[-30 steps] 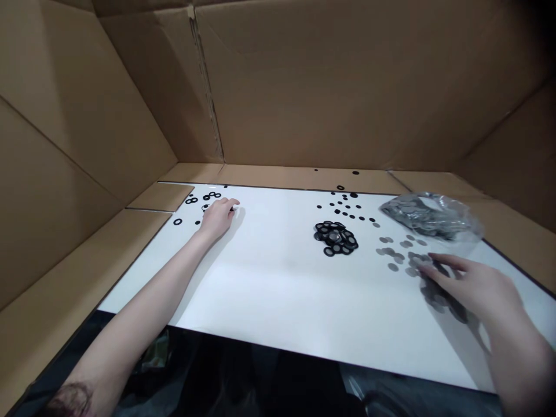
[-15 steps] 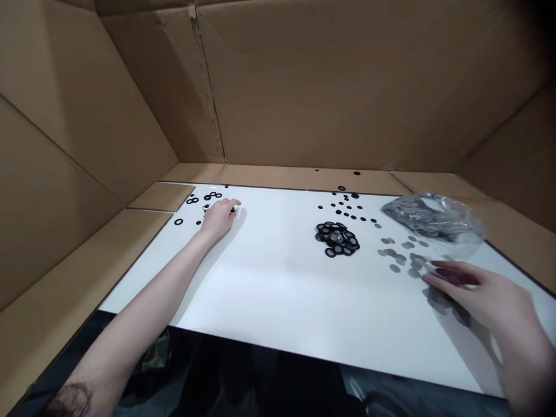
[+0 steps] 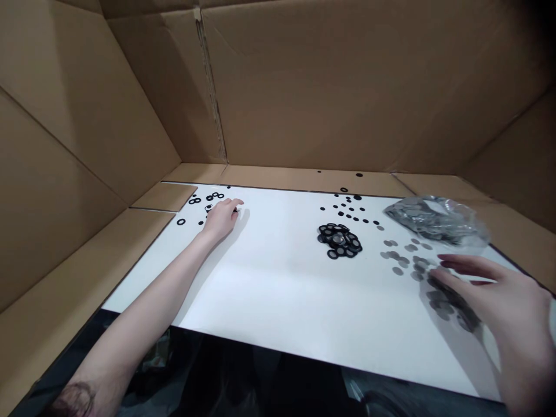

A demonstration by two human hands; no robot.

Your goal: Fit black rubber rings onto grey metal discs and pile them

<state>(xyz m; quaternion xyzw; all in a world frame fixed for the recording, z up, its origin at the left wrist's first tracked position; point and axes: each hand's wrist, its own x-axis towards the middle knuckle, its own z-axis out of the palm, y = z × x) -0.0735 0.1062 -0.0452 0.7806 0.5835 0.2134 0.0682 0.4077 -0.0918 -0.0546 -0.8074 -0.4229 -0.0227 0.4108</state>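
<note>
My left hand (image 3: 221,219) rests on the white board (image 3: 278,278) at the far left, fingers curled, right beside several small black rings (image 3: 212,197). Its fingertips hide whatever lies under them. My right hand (image 3: 482,286) hovers at the right with fingers apart, just over a spread of flat grey discs (image 3: 445,304). A heap of black rings with grey centres (image 3: 339,240) lies mid-board. Between it and the far edge are several small black discs (image 3: 347,207). A clear plastic bag of grey discs (image 3: 436,220) lies beyond my right hand.
Brown cardboard walls (image 3: 347,87) rise behind and to both sides of the board. Several black discs lie on the cardboard ledge (image 3: 282,179) past the far edge. Dark clutter lies below the near edge of the board.
My right hand has moved slightly right and spread its fingers above the grey discs. My left hand stays in nearly the same place. The whole view has shifted slightly.
</note>
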